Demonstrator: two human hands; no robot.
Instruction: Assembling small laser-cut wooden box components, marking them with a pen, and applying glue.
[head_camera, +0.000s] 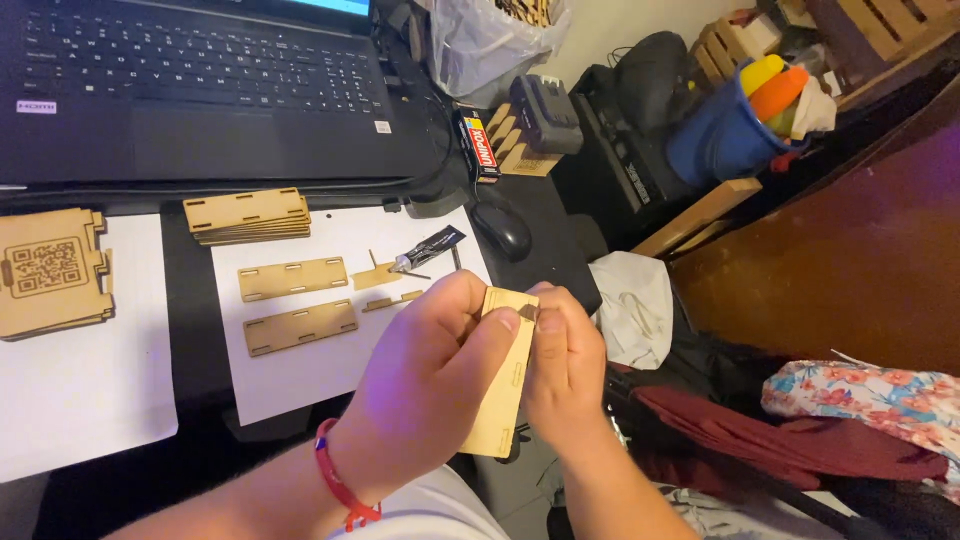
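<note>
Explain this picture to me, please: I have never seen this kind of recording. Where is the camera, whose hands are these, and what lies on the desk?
The single picture comes from a camera worn on a person's head, looking down. The left hand, with a red wristband, and the right hand together hold a thin wooden panel. On the desk lie a white sheet with two slotted wooden strips, a small glue tube, a stack of strips, a laptop and a computer mouse.

Both forearms are bare and sleeveless, the left hand (425, 375) and right hand (563, 365) wear no rings, and a red braided wristband (338, 480) circles the wrist just below the left hand.
</note>
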